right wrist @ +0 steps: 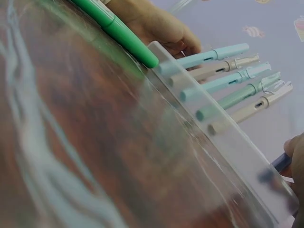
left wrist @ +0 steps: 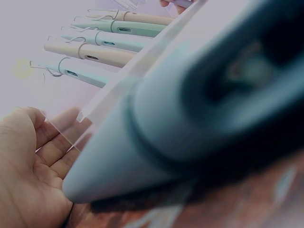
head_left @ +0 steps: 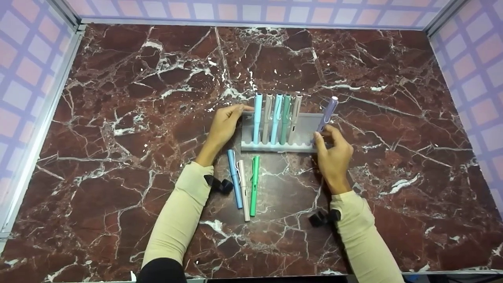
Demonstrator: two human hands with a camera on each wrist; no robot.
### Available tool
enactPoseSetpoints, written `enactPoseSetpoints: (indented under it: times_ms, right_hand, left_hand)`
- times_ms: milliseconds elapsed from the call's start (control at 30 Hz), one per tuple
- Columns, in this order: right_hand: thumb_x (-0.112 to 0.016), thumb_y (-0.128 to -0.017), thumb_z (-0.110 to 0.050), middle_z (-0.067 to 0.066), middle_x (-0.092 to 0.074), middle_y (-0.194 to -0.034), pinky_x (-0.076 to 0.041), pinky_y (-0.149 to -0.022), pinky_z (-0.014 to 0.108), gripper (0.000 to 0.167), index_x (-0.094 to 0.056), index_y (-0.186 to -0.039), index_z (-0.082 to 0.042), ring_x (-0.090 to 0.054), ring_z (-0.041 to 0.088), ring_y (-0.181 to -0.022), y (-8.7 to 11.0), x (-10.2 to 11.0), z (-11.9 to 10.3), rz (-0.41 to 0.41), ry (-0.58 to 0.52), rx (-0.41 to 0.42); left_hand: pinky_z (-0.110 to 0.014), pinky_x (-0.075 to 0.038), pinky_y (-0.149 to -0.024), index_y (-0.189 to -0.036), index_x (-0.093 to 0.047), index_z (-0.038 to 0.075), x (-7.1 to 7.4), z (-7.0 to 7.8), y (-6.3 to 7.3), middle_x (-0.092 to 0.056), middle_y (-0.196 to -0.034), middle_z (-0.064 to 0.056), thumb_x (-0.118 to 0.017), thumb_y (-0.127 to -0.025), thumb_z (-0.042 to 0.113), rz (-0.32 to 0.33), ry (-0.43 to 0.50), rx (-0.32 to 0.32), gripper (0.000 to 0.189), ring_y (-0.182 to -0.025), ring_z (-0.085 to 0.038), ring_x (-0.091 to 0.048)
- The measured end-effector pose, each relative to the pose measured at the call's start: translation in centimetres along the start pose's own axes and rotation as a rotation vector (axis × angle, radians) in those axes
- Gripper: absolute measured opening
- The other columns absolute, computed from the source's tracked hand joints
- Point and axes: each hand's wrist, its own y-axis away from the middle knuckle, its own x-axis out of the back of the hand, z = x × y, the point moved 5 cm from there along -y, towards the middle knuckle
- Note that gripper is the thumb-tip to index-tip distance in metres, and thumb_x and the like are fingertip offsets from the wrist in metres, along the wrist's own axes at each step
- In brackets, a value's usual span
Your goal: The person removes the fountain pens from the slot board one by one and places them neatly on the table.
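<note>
A clear pen stand (head_left: 310, 147) holds a row of upright capped pens: a light blue pen (head_left: 257, 118), a taupe pen (head_left: 267, 122), another light blue pen (head_left: 276, 120), a dark green pen (head_left: 285, 120) and a second taupe pen (head_left: 294, 120). My left hand (head_left: 224, 125) grips the stand's left edge, its fingers behind the clear panel in the left wrist view. At the opposite end, my right hand (head_left: 336, 155) pinches a purple pen (head_left: 329, 111) low on its body. That pen leans right, its lower end at the stand's notched ledge and partly hidden by the fingers.
Lying in front of the stand are a blue pen (head_left: 235, 179), a pale grey pen (head_left: 243, 190) and a bright green pen (head_left: 255, 185). The blue one is close to my left wrist. Checkered panels (head_left: 251, 11) border the marbled tabletop (head_left: 118, 196) at the back and sides.
</note>
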Motion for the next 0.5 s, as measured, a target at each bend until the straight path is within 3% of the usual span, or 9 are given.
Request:
enactPoseSetpoints:
  times_ms: [233,500]
  right_hand:
    - [-0.075,-0.088,-0.001,0.013,-0.075,-0.079,-0.049,-0.063,0.009,0.015,-0.071,-0.101,0.006,-0.064,0.004,-0.065,-0.1,0.5,0.2,0.009,-0.011,-0.041]
    - [-0.071,-0.087,0.006,0.022,-0.073,-0.079,-0.047,-0.061,0.008,0.013,-0.068,-0.099,0.011,-0.058,-0.006,-0.063,-0.3,1.0,-3.1,0.007,-0.031,-0.063]
  left_hand:
    - [-0.032,-0.054,-0.099,-0.112,-0.070,-0.005,0.0,-0.1,-0.1,-0.072,-0.114,-0.020,-0.045,-0.107,0.013,-0.007,-0.007,0.012,0.031,-0.104,-0.031,-0.070]
    - [-0.033,-0.053,-0.099,-0.112,-0.072,-0.003,0.2,0.1,0.0,-0.073,-0.114,-0.019,-0.046,-0.107,0.014,-0.005,-0.038,0.008,0.031,-0.105,-0.030,-0.069]
